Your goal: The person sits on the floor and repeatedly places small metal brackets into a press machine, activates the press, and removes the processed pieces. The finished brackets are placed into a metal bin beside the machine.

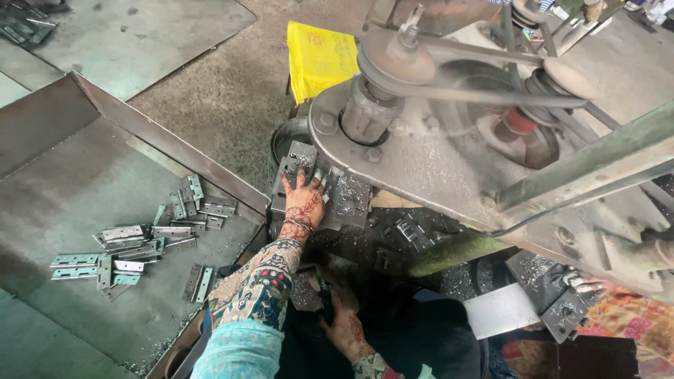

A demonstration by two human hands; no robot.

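Right hand [345, 330] low at the lap, fingers curled round a dark lever handle [324, 298]; beyond it, left hand [303, 203] spread flat, gripping nothing, pressing a hinge plate [300, 156] on the press bed [351, 200]; loose hinges [133, 242] on the tray [63, 175] to the left.

Sloped metal tray [77, 189]: loose hinges [140, 242] scattered on it.

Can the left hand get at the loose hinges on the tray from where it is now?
Probably yes. The left hand rests on the machine bed; the hinges lie uncovered on the metal tray to its left, with only the tray's raised edge between.
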